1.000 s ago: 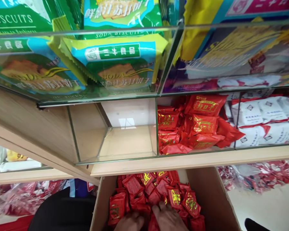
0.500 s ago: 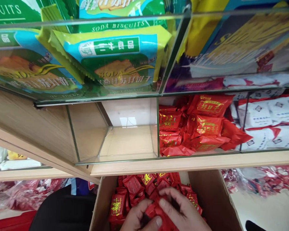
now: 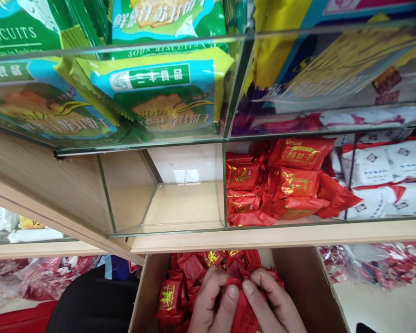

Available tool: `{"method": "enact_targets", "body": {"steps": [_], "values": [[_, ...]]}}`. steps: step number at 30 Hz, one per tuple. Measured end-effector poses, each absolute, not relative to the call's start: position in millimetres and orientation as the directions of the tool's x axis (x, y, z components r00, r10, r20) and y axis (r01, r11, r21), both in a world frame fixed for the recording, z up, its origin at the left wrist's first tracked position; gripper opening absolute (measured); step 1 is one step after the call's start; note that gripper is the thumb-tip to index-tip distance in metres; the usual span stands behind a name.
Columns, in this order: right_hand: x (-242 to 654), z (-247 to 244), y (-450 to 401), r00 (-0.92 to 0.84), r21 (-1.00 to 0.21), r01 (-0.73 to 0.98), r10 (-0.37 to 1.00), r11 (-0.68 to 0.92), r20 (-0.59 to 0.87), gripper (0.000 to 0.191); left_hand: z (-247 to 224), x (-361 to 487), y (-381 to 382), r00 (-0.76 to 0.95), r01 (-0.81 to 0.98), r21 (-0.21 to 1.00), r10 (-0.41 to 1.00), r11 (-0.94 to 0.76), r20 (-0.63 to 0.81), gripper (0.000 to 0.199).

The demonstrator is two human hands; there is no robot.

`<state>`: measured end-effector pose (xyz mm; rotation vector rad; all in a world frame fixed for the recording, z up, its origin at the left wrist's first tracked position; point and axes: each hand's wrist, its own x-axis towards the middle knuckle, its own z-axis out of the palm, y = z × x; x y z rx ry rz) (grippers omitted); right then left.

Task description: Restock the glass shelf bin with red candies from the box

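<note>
Low in the view, my left hand (image 3: 213, 300) and my right hand (image 3: 268, 300) pinch one red wrapped packet (image 3: 243, 312) between thumbs and fingers, side by side at its upper edge. Its lower part runs out of the picture. Both hands are over an open cardboard box (image 3: 298, 273). Inside the box lie several small red packets (image 3: 171, 296) with gold characters, partly hidden by my hands.
Above the box runs a wooden shelf edge (image 3: 263, 235) with glass-fronted compartments. Red packets (image 3: 294, 180) and white packets (image 3: 374, 162) fill the right ones. Soda biscuit bags (image 3: 173, 97) sit higher. A black rounded object (image 3: 90, 300) stands left of the box.
My left hand has moved up and right, closer to my right hand. Both now pinch the packet's top edge together. The camera view has shifted slightly.
</note>
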<state>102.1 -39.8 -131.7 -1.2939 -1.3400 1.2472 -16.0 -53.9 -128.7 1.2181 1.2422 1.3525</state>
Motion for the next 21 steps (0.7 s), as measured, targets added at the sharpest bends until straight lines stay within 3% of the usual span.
{"method": "enact_targets", "body": {"steps": [2,4,7,10,13,16,19,21], "values": [[107.7,-126.4,-36.4,-0.156,-0.985,0.174,0.987,-0.011,-0.039,0.032,-124.8,-21.8,-49.2,0.079,0.127,0.957,0.965,-0.260,0.251,0.009],[113.4,-121.5,-33.8,-0.226,-0.965,0.262,0.973,0.025,-0.036,0.033,-121.8,-24.5,-47.4,0.152,0.158,0.944,0.952,-0.290,0.267,0.007],[118.8,-117.1,-33.9,-0.272,-0.946,0.320,0.961,0.049,-0.042,0.033,-121.0,-23.4,-50.5,0.110,0.027,0.996,0.991,-0.083,0.080,0.015],[118.7,-114.7,-38.1,-0.158,-0.963,0.269,0.986,-0.015,-0.060,0.034,-123.4,-19.8,-56.0,0.010,-0.117,0.988,0.995,0.099,-0.099,0.028],[114.8,-110.9,-41.4,-0.031,-0.982,0.122,0.989,-0.141,-0.146,0.037,-125.3,-16.3,-58.7,-0.096,-0.146,0.983,0.987,0.113,-0.128,0.032],[111.1,-108.5,-42.1,-0.076,-0.987,0.006,0.984,-0.160,-0.160,0.038,-124.8,-13.2,-57.8,-0.152,-0.159,0.986,0.985,0.056,-0.080,0.028],[109.2,-111.1,-42.5,-0.118,-0.989,-0.018,0.983,-0.145,-0.142,0.035,-123.3,-10.6,-55.1,-0.199,-0.243,0.970,0.978,0.015,-0.065,0.030],[108.4,-114.3,-43.6,-0.070,-0.987,-0.008,0.985,-0.161,-0.160,0.035,-123.0,-8.6,-53.5,-0.227,-0.329,0.942,0.963,0.064,-0.145,0.033]]}}
